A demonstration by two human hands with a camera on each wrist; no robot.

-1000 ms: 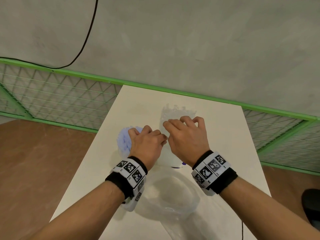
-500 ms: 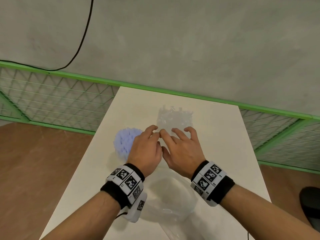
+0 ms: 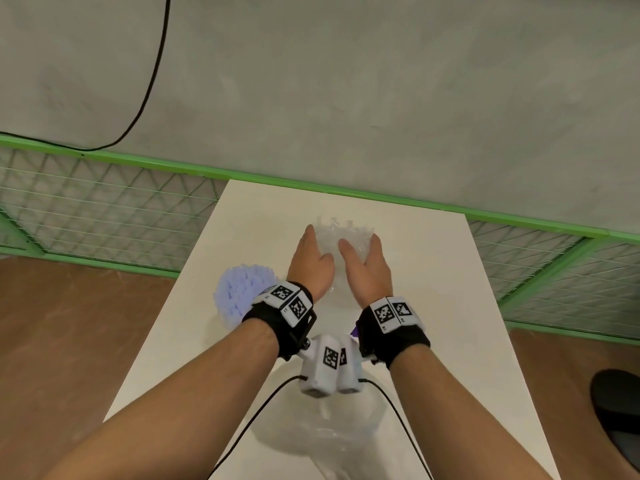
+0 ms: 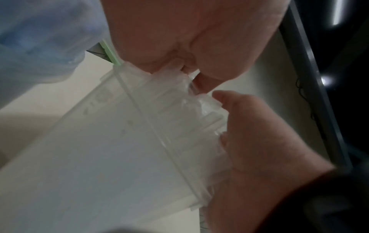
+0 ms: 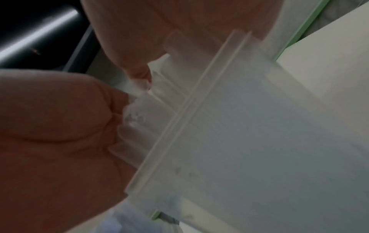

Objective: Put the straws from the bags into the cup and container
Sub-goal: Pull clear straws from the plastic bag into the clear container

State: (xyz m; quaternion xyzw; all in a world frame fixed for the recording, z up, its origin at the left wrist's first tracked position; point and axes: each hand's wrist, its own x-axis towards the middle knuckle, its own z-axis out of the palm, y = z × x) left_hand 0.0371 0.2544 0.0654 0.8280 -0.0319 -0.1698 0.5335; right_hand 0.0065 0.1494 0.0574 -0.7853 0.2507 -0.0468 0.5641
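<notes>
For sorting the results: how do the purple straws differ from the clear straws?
The purple straws are opaque lilac; the clear straws are transparent. No hand touches the purple straws, while the left hand and right hand press the clear straws from both sides. Both stand upright on the table.

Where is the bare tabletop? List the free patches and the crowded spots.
Free: the table on its right side, between right hand and edge; the far strip between clear straws and green rail; the far-left corner beyond the purple straws. Crowded: the centre, where left hand and right hand press the clear straws, and the near end under the empty bags.
</notes>
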